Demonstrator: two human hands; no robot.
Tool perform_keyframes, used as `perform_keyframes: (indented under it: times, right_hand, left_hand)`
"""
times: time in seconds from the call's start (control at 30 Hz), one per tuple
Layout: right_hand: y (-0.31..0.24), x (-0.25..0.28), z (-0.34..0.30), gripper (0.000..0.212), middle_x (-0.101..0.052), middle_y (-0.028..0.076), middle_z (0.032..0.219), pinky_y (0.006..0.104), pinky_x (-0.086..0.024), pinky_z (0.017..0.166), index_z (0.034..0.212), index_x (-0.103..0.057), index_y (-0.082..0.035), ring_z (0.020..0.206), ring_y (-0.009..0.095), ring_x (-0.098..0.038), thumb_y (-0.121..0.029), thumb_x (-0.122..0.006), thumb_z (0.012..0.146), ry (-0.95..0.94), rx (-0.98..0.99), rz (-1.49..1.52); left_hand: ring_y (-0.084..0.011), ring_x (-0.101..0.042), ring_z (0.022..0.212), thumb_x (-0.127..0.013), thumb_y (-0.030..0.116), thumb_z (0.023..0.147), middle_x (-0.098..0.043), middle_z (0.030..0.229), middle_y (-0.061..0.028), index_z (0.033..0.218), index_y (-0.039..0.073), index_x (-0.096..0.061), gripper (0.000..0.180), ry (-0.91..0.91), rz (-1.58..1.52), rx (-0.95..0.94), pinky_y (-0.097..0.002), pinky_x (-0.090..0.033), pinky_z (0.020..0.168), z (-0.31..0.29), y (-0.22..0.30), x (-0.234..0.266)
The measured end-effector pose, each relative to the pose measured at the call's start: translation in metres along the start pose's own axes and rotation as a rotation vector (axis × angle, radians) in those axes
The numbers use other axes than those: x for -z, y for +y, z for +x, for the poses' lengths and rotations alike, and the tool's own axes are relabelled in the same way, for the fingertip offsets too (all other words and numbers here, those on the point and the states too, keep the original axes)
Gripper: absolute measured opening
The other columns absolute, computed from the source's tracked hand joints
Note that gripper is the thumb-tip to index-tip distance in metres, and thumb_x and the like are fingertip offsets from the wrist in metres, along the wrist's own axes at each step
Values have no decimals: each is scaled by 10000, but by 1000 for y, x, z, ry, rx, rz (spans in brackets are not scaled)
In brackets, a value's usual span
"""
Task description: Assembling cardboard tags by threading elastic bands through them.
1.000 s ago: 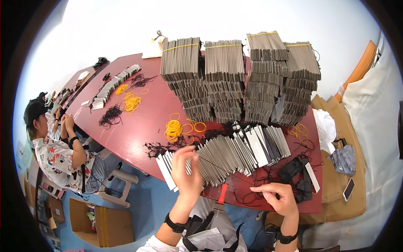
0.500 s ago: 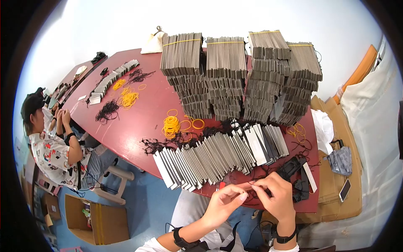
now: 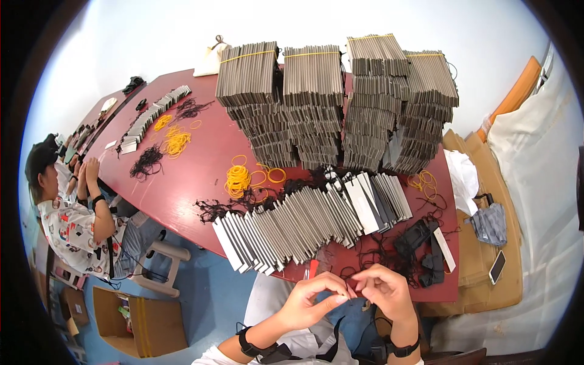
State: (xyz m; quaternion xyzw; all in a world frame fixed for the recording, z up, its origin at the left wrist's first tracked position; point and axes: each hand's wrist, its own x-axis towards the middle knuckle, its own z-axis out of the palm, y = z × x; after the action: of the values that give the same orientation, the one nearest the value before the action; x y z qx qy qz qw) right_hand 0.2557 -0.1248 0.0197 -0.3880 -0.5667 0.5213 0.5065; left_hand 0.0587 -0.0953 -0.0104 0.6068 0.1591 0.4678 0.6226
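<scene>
My left hand [image 3: 315, 298] is closed in a pinch, thumb against forefinger, on a thin black cord [image 3: 349, 281] just off the table's near edge. Beside it my right hand [image 3: 389, 293] is raised with fingers bent and thumb and forefinger apart; the cord runs close to its fingertips. Just beyond both hands lies a long leaning row of thin grey and white slabs [image 3: 292, 225], with black cords [image 3: 228, 207] trailing from its far side. A red-tipped item [image 3: 313, 268] sits by my left hand.
Tall stacks of banded grey slabs [image 3: 310, 79] stand at the back of the red table [image 3: 182, 201]. Yellow rubber bands [image 3: 238, 180] lie left of them. Black straps [image 3: 420, 243] are at the right, a phone [image 3: 497, 267] on cardboard beyond. Another person [image 3: 79, 219] sits at left.
My right hand has dropped slightly and its thumb and forefinger have parted. My left hand has shifted a little left and down. The whole view has shifted slightly.
</scene>
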Motion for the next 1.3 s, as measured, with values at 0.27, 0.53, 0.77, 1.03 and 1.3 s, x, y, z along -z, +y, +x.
perform_keyframes:
  times: [0.27,0.53,0.77,1.03,1.3]
  right_hand:
    - [9,-5,10,295,-652,38,831,181,-350,493,1100,-639,15,561,35,-465,-223,-528,964,21,-364,100]
    - [24,-18,-3,78,-587,-18,757,159,-350,527,923,-623,3,615,3,-469,-54,-641,872,188,-79,-26]
    - [19,-21,-9,52,-620,12,815,181,-392,561,892,-635,34,664,20,-512,7,-648,849,112,-155,101]
    - [17,-19,-12,60,-603,16,827,180,-383,548,868,-644,5,665,27,-519,5,-683,822,-31,-94,39]
    - [30,-34,-10,113,-558,-3,844,186,-396,585,895,-583,-6,685,32,-507,-19,-683,843,62,-90,134]
  left_hand:
    - [-242,-624,941,-632,10,852,-634,932,-91,922,10,-610,74,-122,235,5,-362,-492,842,-10,7,5]
    - [-344,-527,1192,-651,-44,796,-646,919,-61,894,19,-617,121,-255,526,-131,-443,-444,942,-11,10,14]
    - [-337,-526,1165,-670,-4,779,-603,945,-78,896,21,-604,137,-214,574,-122,-453,-433,928,-11,8,11]
    - [-274,-617,967,-666,-31,787,-623,895,-85,906,11,-627,132,105,599,-34,-345,-496,789,-13,8,7]
    - [-194,-637,821,-668,-37,809,-645,894,-107,906,-11,-640,104,114,442,132,-289,-510,700,-16,10,2]
